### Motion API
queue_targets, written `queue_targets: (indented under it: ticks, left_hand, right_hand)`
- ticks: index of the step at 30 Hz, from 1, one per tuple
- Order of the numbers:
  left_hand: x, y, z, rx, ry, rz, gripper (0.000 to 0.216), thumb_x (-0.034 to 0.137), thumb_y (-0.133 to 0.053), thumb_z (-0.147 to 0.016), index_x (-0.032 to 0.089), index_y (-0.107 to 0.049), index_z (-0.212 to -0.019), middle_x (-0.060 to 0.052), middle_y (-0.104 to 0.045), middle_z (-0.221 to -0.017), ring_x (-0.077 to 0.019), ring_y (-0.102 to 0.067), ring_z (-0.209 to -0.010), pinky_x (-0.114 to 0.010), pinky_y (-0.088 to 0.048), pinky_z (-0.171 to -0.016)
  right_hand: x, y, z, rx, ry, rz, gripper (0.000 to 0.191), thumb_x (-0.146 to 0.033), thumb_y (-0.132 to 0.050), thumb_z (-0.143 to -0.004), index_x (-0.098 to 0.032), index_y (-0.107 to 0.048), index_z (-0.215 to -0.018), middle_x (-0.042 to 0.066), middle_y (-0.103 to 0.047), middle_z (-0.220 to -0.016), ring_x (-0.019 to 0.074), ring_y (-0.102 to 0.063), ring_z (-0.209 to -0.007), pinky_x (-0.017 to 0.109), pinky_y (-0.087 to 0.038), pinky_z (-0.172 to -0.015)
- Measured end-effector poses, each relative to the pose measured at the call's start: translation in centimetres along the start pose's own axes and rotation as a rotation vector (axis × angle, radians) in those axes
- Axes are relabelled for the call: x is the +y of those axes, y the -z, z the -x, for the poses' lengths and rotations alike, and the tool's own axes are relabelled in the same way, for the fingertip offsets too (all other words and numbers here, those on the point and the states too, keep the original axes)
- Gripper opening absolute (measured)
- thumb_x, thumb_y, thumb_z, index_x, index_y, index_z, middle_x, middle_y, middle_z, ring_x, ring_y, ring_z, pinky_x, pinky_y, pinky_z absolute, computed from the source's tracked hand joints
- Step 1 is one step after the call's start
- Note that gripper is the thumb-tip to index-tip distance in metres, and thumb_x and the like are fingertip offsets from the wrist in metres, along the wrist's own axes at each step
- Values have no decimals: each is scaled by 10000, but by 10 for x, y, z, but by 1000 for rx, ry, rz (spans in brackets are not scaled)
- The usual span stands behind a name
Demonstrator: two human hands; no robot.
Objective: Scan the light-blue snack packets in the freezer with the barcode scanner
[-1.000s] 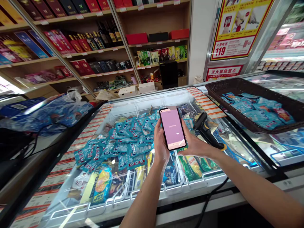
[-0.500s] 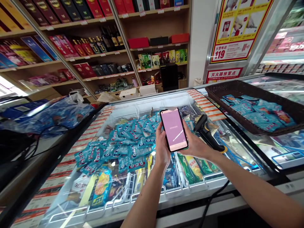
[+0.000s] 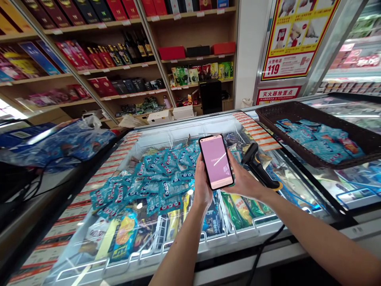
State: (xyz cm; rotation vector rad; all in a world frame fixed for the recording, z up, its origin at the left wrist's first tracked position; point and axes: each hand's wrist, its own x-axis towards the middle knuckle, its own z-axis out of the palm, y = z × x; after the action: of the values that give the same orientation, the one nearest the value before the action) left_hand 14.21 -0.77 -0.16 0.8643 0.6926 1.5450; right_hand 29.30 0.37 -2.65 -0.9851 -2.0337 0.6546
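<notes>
Both of my hands hold a smartphone [image 3: 216,163] upright above a glass-topped freezer, its lit screen pinkish purple and facing me. My left hand [image 3: 203,184] wraps the phone's left edge, and my right hand [image 3: 242,176] grips its right edge; the fingers behind it are hidden. Many small blue snack packets [image 3: 160,178] lie in a heap on the glass, to the left of the phone. Just right of my right hand rests a black and yellow barcode scanner [image 3: 259,167], with its cable trailing toward the front.
A dark brown basket [image 3: 268,112] with more blue packets stands at the right. At the left lies a clear plastic bag of packets [image 3: 74,143]. Wooden shelves [image 3: 190,35] with boxes and bottles line the back. Frozen goods [image 3: 125,234] show through the glass.
The phone's screen has changed slightly: the white streak sits higher, and white characters appear at its lower right. Both hands keep their hold. The view has shifted slightly.
</notes>
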Motion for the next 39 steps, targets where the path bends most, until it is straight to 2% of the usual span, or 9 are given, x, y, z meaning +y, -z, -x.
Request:
queue_targets:
  ticks: [10,19,24,31,39]
  left_hand:
    - [2,-1,-2,-73,-32,-1,532,550,-486,-896,299,-499,-1365,-41,-587,-1346,-252,-557,-1229,-366,-476,-996]
    - [1,-2,-1,-43,-68,9,529,546,-454,-912,294,-489,-1376,-37,-579,-1357,-246,-548,-1236,-356,-476,-991]
    - [-1,-1,0,-22,-54,10,522,541,-450,-915,298,-484,-1375,-33,-575,-1362,-239,-547,-1237,-360,-461,-1015]
    - [-2,1,-1,-21,-41,-9,511,542,-428,-923,298,-489,-1369,-41,-586,-1341,-233,-568,-1201,-355,-480,-978]
    - [-3,3,-1,-16,-41,-21,497,542,-436,-921,293,-512,-1344,-41,-594,-1327,-226,-574,-1189,-351,-473,-989]
  right_hand:
    - [-5,4,1,4,-3,28,1275,-422,-781,-675,-259,141,-1540,143,-129,-1615,320,-250,-1456,501,-341,-1123]
    - [-6,2,2,8,40,51,1232,-409,-749,-705,-248,144,-1537,132,-117,-1619,310,-314,-1430,472,-403,-1082]
    - [-7,0,3,-12,-17,51,1259,-396,-756,-694,-240,172,-1531,152,-180,-1603,332,-411,-1370,485,-445,-1035]
    - [-6,-1,3,-19,-26,49,1258,-415,-767,-682,-237,136,-1540,166,-182,-1601,355,-439,-1344,494,-453,-1019]
    - [-7,-3,4,-19,-46,76,1251,-403,-750,-704,-234,172,-1532,174,-167,-1603,355,-448,-1337,498,-460,-1005]
